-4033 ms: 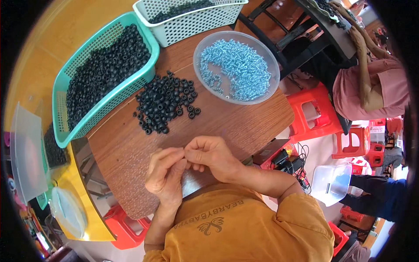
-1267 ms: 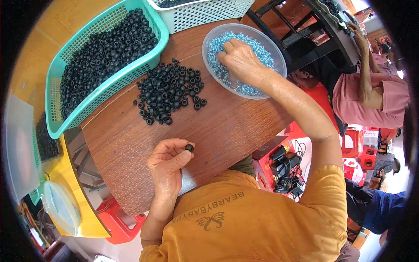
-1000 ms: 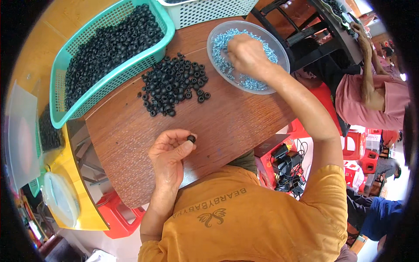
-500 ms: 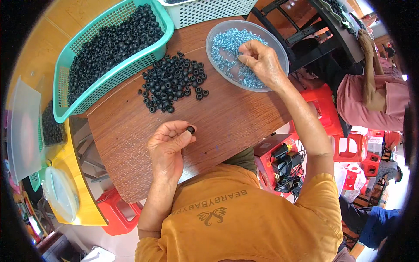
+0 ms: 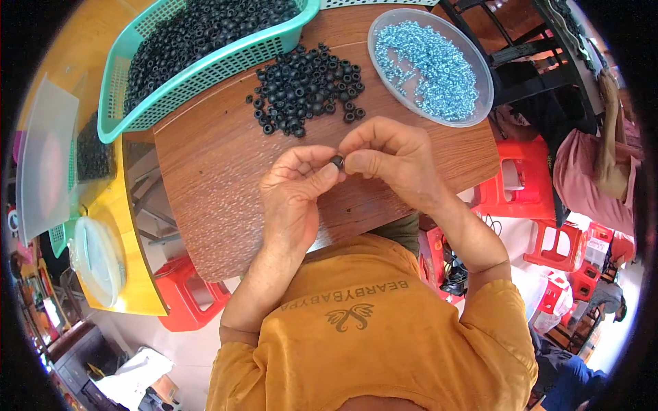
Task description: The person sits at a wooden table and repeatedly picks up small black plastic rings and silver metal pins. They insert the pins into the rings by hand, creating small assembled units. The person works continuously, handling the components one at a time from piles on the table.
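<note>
My left hand [image 5: 298, 188] pinches a small round black part [image 5: 336, 162] with a hole in it between thumb and fingertips, above the near half of the table. My right hand [image 5: 394, 161] meets it there, thumb and forefinger pressed together against the part. Anything in that pinch is too small or hidden to make out. Beyond the hands lies a heap of similar black parts [image 5: 305, 89]. At the far right of the table, a clear round tub lid or shallow dish [image 5: 488, 103] holds many tiny shiny light-blue pieces [image 5: 439, 65].
A turquoise plastic basket [image 5: 205, 85] full of black parts stands at the far left. The brown wooden table [image 5: 219, 198] carries everything. Red stools [image 5: 188, 301] stand by both sides of it. A person in pink [image 5: 582, 164] sits at another table on the right.
My right hand has left the dish of blue pieces and come to the black part in my left hand. The view has shifted, so the table sits higher and further right.
</note>
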The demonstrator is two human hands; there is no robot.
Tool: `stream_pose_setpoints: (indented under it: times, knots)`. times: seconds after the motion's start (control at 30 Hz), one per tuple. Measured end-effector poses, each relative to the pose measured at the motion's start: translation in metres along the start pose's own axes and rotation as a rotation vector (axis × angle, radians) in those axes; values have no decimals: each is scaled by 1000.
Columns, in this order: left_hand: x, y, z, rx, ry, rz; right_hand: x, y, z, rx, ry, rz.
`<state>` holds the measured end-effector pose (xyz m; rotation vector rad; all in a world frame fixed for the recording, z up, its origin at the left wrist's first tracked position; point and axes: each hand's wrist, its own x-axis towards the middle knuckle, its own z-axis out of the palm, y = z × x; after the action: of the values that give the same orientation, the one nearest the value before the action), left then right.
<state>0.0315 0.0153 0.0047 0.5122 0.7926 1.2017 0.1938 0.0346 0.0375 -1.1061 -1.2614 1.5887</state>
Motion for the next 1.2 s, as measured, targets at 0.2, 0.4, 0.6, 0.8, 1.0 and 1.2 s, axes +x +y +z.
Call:
stream_pose_setpoints:
  times: [0.2,0.4,0.6,0.8,1.0,1.2]
  knots:
    - [-1,-3,-4,32,23,62,0,7,9,44,65,32]
    - [-6,-8,-4,30,21,56,-3,17,16,-49,141,39]
    - [-11,-5,-5,48,-43,-8,-11,23,18,-114,130,66]
    - [-9,-6,-17,-1,8,-64,-3,21,16,-203,154,12]
    - [-7,6,-26,48,85,-16,42,24,-4,-803,349,-594]
    - [-2,16,-35,119,139,116,74,20,7,-1127,226,-848]
